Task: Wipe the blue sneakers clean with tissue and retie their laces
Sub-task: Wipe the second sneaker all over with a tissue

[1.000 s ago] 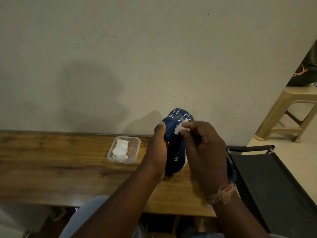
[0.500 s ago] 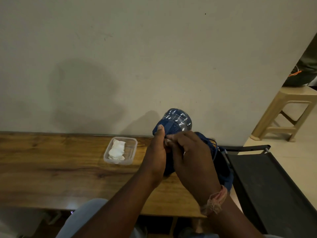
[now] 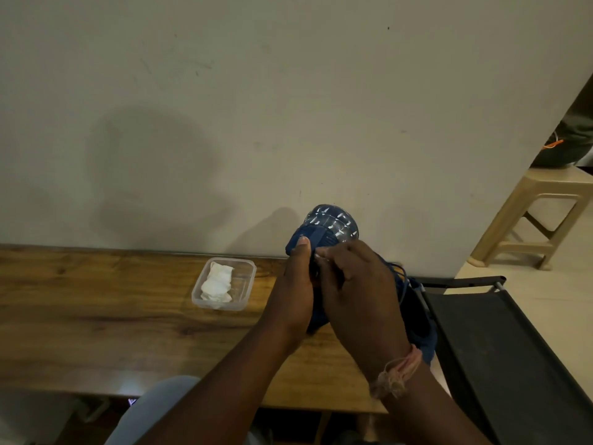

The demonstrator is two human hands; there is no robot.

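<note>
Left grip (image 3: 296, 284) holds sneaker (image 3: 324, 226); tissue tub (image 3: 248, 284) beside.

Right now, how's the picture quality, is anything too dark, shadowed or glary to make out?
Head view: dim, warm light; a soft shadow of the person falls on the wall; small glints on the blue sneaker sole; left hand and right hand are dark, so finger detail is murky; the tissue in the plastic container is the brightest thing; the wide lens bends the table edge.

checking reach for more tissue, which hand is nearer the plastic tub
Left. The left hand grips the sneaker just right of the plastic tub; the right hand lies farther right.
</note>
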